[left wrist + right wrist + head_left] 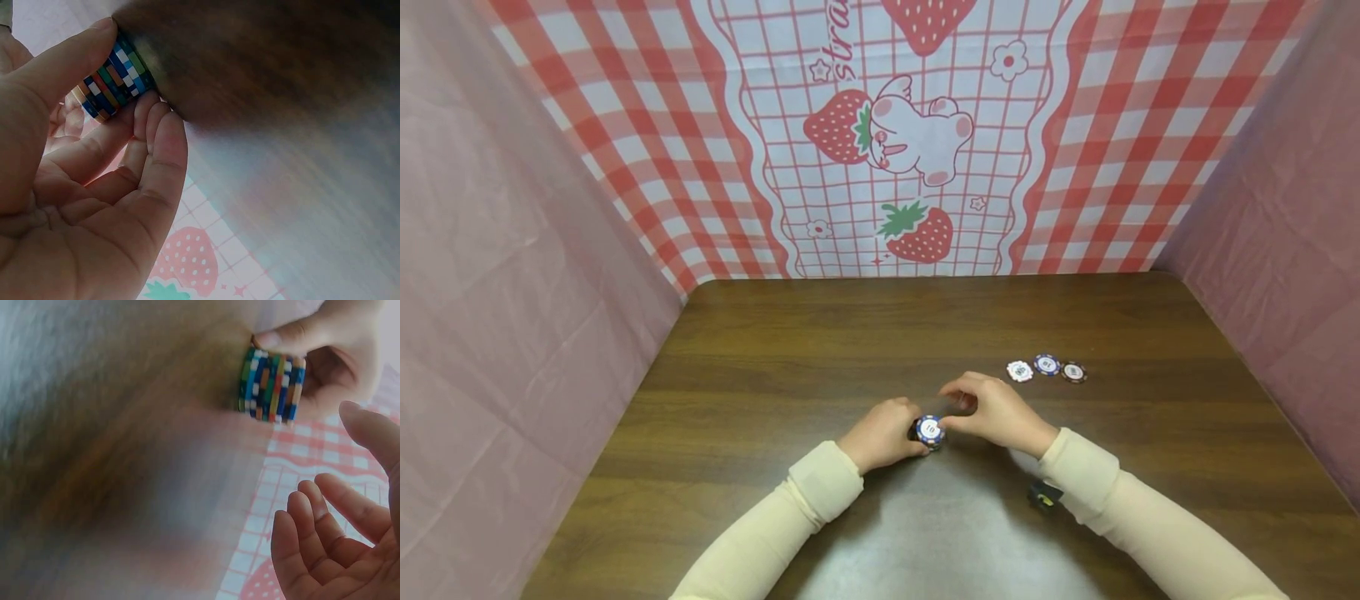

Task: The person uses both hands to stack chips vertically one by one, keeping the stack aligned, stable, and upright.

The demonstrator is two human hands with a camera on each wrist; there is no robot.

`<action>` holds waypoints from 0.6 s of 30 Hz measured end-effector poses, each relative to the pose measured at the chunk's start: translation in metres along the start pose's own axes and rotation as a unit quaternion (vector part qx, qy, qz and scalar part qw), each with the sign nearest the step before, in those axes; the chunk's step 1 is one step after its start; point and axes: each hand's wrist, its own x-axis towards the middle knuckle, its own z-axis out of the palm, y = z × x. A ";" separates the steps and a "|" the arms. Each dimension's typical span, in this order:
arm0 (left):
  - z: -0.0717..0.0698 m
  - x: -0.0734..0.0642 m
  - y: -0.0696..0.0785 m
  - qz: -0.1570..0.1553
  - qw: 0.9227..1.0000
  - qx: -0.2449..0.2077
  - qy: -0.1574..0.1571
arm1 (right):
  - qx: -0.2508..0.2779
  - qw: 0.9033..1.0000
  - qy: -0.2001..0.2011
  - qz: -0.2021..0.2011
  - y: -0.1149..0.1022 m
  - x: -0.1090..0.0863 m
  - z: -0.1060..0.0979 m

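A stack of poker chips (929,430) stands on the wooden table, topped by a blue-and-white chip marked 10. My left hand (883,435) grips the stack from the side; in the left wrist view its thumb and fingers lie against the stack's edges (119,78). Blue, green, white, red and orange bands show along the stack (272,386) in the right wrist view. Just right of the stack is my right hand (996,412), its fingers loosely bent and apart, holding nothing. In the right wrist view a gap separates that hand (350,537) from the chips.
Farther back on the right lie three loose chips: a white one (1019,371), a blue one (1047,365) and a dark one (1073,372). A red-and-white strawberry cloth (917,167) hangs behind the wooden table (760,333). Pink cloth (527,250) hangs at both sides.
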 end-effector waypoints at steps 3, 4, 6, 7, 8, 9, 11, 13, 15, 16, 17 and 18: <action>0.000 0.000 0.000 -0.002 1.000 0.002 -0.001 | 0.017 1.000 0.010 0.017 0.003 -0.002 -0.005; 0.000 0.000 0.000 -0.002 1.000 0.002 -0.002 | 0.021 0.999 0.012 0.023 0.004 -0.002 -0.007; 0.001 -0.001 0.000 -0.003 1.000 0.003 -0.002 | 0.027 0.999 0.018 0.033 0.006 -0.004 -0.011; 0.001 -0.001 0.000 -0.004 1.000 0.003 -0.002 | 0.027 0.999 0.022 0.037 0.008 -0.005 -0.012; 0.001 -0.001 0.000 -0.004 1.000 0.004 -0.002 | 0.027 0.999 0.026 0.039 0.010 -0.005 -0.014; 0.001 -0.001 0.000 -0.005 1.000 0.006 -0.002 | 0.025 0.998 0.031 0.040 0.012 -0.006 -0.016; 0.001 -0.001 0.000 -0.005 1.000 0.006 -0.001 | 0.020 0.998 0.043 0.043 0.015 -0.007 -0.019; 0.001 -0.001 0.000 -0.004 1.000 0.006 -0.001 | 0.014 0.997 0.055 0.049 0.019 -0.009 -0.023; 0.001 -0.001 0.000 -0.002 1.000 0.007 0.000 | 0.008 0.996 0.065 0.059 0.023 -0.011 -0.027; 0.001 -0.001 0.000 -0.001 1.000 0.007 0.000 | 0.005 0.996 0.067 0.066 0.025 -0.012 -0.029; 0.001 0.000 0.000 0.000 1.000 0.008 0.001 | 0.004 0.995 0.069 0.073 0.027 -0.013 -0.031; 0.000 0.000 0.001 0.000 1.000 0.009 0.001 | 0.004 0.994 0.071 0.079 0.029 -0.015 -0.033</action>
